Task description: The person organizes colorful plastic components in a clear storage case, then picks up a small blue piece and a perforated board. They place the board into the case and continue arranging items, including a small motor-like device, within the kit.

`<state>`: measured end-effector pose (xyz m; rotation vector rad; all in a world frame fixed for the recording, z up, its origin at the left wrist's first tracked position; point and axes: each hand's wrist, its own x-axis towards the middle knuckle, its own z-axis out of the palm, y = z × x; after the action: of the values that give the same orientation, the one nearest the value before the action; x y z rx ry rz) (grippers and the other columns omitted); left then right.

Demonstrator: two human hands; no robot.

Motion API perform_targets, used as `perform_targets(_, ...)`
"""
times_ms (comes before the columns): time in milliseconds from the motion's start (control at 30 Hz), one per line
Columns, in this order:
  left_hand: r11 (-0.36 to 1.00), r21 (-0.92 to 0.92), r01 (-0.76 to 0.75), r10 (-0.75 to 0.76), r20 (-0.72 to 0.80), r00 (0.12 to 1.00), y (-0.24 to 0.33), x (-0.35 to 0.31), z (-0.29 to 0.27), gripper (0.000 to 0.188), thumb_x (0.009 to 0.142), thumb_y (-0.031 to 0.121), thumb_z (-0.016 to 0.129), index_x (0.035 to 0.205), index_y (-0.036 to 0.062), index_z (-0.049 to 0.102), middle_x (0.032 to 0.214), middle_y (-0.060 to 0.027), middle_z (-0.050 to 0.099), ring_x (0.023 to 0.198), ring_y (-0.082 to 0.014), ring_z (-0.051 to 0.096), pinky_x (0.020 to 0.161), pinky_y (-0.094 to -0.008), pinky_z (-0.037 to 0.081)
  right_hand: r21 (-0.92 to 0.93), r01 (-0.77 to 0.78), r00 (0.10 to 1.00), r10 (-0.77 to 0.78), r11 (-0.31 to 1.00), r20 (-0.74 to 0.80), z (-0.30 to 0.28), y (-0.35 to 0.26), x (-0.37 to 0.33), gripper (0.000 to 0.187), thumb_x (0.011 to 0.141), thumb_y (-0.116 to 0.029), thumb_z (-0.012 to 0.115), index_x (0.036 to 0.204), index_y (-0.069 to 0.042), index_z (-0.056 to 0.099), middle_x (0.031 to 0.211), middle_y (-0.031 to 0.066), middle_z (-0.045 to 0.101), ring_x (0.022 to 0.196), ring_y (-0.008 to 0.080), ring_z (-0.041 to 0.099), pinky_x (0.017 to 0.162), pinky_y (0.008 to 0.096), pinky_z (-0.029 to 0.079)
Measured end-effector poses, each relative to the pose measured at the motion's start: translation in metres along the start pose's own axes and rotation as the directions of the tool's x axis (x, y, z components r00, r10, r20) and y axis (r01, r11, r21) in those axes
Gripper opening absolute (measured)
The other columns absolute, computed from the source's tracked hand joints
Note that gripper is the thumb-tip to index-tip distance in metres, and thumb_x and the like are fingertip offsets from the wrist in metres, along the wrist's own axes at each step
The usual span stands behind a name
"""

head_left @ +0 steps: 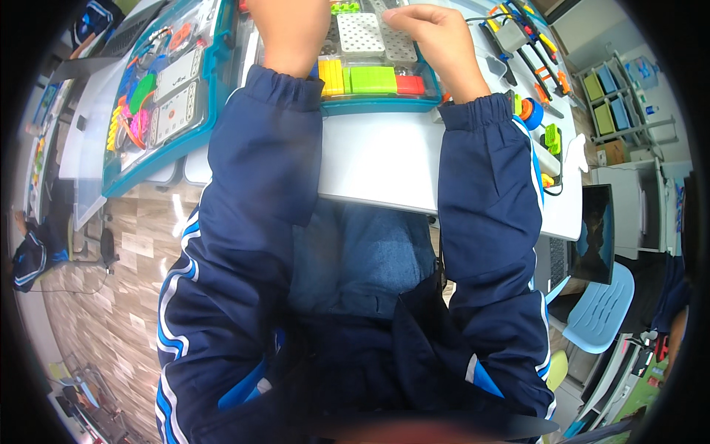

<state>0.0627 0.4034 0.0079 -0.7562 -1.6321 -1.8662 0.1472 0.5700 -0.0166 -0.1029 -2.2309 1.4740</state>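
Worktop [384, 159]: white, carrying the kit.
Parts tray [384, 103]: teal-rimmed, at the far edge, under both hands.
Lid [159, 96]: open to the left, holding coloured pieces.
Right hand [436, 37]: fingers curled loosely onto a grey perforated plate [362, 33].
Left hand [292, 29]: over the tray; fingers cut off, grip cannot be told.

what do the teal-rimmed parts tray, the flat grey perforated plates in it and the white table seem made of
Teal-rimmed parts tray: likely moulded plastic, smooth and slightly glossy, with a clear section. Flat grey perforated plates under the right hand: probably matt plastic, evenly holed; metal can't be ruled out. White table: smooth laminate or coated board, by its even sheen.
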Motion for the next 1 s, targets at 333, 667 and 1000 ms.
perform_targets(333,0.995,-0.089,0.052,-0.046,0.068,0.997,0.002,0.005,-0.003,0.014,0.094,0.014,0.066,0.096,0.0006,0.067,0.085,-0.0023,0.067,0.077,-0.0076,0.059,0.071,-0.0240,0.046,-0.266,0.139,0.990,-0.144,0.954,0.001,0.015,-0.007,-0.008,0.027,0.080,-0.024,0.077,0.101,-0.006,0.077,0.083,0.0052,0.073,0.073,0.0115,0.064,0.066,0.0255,0.049)
perform_targets(667,0.797,0.581,-0.162,0.066,0.183,0.981,-0.017,-0.005,-0.002,0.017,0.086,0.014,0.065,0.100,0.0068,0.073,0.089,-0.0156,0.072,0.081,-0.0323,0.069,0.076,-0.0409,0.054,-0.512,0.148,0.935,-0.289,0.846,-0.207,0.006,-0.012,-0.006,0.029,0.084,-0.027,0.072,0.100,-0.004,0.076,0.075,0.0111,0.070,0.063,0.0154,0.057,0.063,0.0302,0.049)
perform_targets(1000,0.592,0.741,-0.317,0.005,0.390,0.921,-0.017,-0.025,0.005,0.019,0.078,0.010,0.071,0.096,0.0062,0.071,0.098,-0.0146,0.068,0.095,-0.0340,0.061,0.086,-0.0446,0.047,-0.638,0.074,0.947,-0.255,0.767,-0.197,-0.014,-0.054,0.011,0.019,0.083,-0.019,0.070,0.092,-0.004,0.076,0.083,0.0159,0.073,0.078,0.0338,0.070,0.073,0.0404,0.054)
